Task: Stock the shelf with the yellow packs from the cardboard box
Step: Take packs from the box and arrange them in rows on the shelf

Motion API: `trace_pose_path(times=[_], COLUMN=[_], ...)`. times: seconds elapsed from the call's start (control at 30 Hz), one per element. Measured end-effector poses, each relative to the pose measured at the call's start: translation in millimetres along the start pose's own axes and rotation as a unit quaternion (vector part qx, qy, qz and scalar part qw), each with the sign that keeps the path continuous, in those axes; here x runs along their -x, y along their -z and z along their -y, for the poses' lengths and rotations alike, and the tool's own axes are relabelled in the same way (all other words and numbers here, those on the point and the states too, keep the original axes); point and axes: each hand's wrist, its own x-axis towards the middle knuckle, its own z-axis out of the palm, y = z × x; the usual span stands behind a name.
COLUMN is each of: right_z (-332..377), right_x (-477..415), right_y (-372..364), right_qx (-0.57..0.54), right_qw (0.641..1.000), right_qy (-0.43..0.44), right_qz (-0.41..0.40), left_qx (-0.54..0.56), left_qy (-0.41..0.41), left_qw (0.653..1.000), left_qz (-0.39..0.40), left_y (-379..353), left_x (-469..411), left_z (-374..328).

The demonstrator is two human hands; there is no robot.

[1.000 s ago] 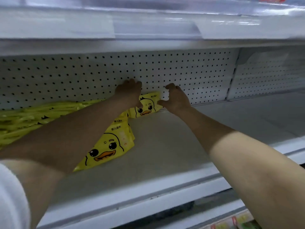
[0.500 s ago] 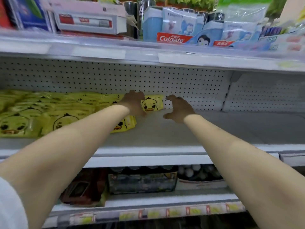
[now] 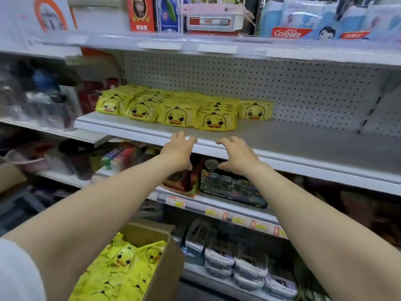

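Note:
Several yellow duck-face packs stand in rows on the left part of the white shelf; one more pack leans against the pegboard at the right end of the rows. My left hand and my right hand hover side by side just in front of the shelf's front edge, fingers spread, holding nothing. Below, at the bottom left, the cardboard box stands open with more yellow packs inside, partly hidden by my left forearm.
The right part of the shelf is bare, backed by white pegboard. The shelf above carries toothpaste boxes and other goods. Lower shelves hold dark boxes and stacked grey packs. A neighbouring rack at the left is blurred.
Both hands have pulled back from the pack at the pegboard to the shelf's front edge, holding nothing. My view has drawn back and down, so the box now shows.

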Motion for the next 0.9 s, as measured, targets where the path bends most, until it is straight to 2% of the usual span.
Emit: trace_pose_path(times=[0.23, 0.47, 0.7, 0.9], right_z=[88, 155, 221, 257], right_x=[16, -2, -47, -65], right_y=[-56, -123, -223, -318], right_qx=[-0.020, -0.001, -0.005, -0.021], right_qw=[0.996, 0.987, 0.969, 0.936], right_qy=[0.067, 0.110, 0.115, 0.075], right_qz=[0.051, 0.121, 0.218, 0.342], left_qx=[-0.032, -0.019, 0.027, 0.046], left_qy=[0.058, 0.089, 0.136, 0.122], left_qw=[0.998, 0.995, 0.982, 0.968], left_qz=[0.010, 0.034, 0.128, 0.216], left_y=[-24, -61, -134, -204], left_x=[81, 103, 110, 114], left_z=[70, 154, 264, 361])
